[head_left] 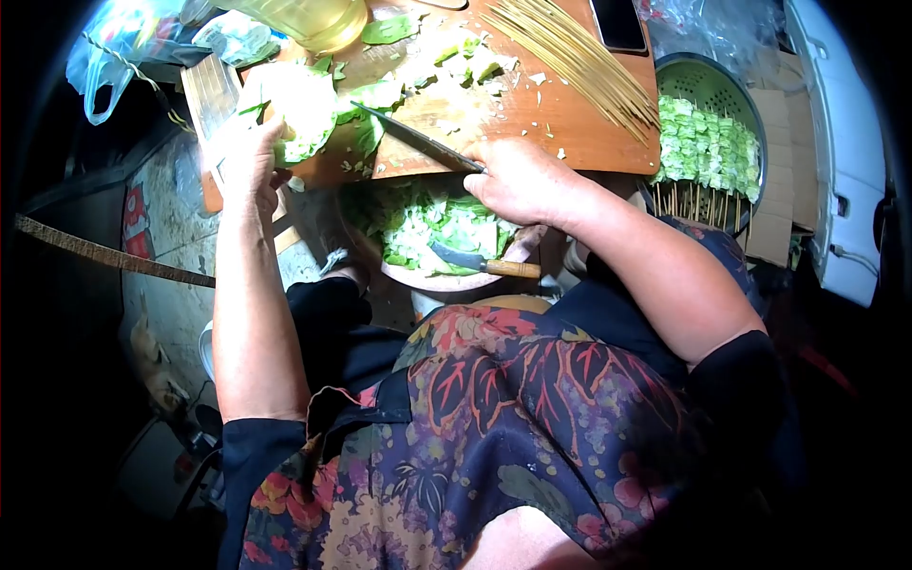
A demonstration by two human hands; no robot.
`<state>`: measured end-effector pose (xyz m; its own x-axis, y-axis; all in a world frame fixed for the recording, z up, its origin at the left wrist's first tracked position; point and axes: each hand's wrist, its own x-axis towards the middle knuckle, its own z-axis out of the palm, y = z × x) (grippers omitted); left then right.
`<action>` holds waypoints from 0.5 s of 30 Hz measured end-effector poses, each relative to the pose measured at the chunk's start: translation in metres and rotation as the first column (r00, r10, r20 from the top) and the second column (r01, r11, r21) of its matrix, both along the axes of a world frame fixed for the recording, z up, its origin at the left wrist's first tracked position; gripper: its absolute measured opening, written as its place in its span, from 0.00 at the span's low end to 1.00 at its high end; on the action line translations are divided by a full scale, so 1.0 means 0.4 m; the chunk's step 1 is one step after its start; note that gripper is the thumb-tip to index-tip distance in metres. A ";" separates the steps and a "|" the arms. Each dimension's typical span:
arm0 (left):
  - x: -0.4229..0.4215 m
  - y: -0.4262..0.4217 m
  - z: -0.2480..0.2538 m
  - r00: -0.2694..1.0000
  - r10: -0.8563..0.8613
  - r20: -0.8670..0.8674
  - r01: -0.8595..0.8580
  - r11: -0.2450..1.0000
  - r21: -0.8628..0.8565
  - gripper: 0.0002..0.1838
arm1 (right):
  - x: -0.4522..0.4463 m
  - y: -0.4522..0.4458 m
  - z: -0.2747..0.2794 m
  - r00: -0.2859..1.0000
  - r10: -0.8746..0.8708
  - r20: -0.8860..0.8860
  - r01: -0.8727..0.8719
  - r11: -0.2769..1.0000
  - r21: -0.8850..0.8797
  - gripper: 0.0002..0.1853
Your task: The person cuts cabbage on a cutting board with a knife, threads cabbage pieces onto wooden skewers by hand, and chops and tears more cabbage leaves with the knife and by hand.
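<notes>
My right hand (518,180) is wrapped round the handle of a dark-bladed knife (418,141), whose tip points left over the wooden table (589,104). My left hand (255,157) grips the left edge of a pale green cabbage piece (309,109). The blade's tip lies by the loose leaves at the right of that piece. Below the table edge, a bowl of cut cabbage (418,223) stands in front of my body, with a second knife (484,264) with a wooden handle resting on it.
Wooden skewers (570,62) lie at the table's right, beside a phone (619,24). A green colander (741,100) holds skewered cabbage (708,147). A container of yellowish liquid (328,24) stands at the back. A blue plastic bag (109,71) hangs at the upper left.
</notes>
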<state>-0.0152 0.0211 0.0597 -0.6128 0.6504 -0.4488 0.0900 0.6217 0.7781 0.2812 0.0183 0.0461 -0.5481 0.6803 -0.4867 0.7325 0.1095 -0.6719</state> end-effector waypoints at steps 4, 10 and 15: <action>0.011 -0.010 0.010 0.994 -0.080 0.069 0.080 0.997 0.005 0.18 | -0.037 0.028 0.010 0.997 -0.036 0.070 0.035 0.999 0.010 0.17; 0.022 -0.022 -0.015 0.954 -0.268 0.137 0.267 0.963 0.025 0.15 | -0.120 0.075 -0.064 0.985 -0.169 0.021 0.167 0.982 0.084 0.15; 0.052 -0.027 -0.023 0.946 -0.309 0.102 0.307 0.951 0.036 0.17 | -0.149 0.088 -0.041 0.954 -0.283 -0.101 0.292 0.951 0.100 0.16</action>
<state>0.0056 0.0103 0.0506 -0.3314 0.8093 -0.4850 0.1920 0.5611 0.8052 0.2216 0.0534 0.0296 -0.3571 0.8629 -0.3577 0.6849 -0.0185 -0.7284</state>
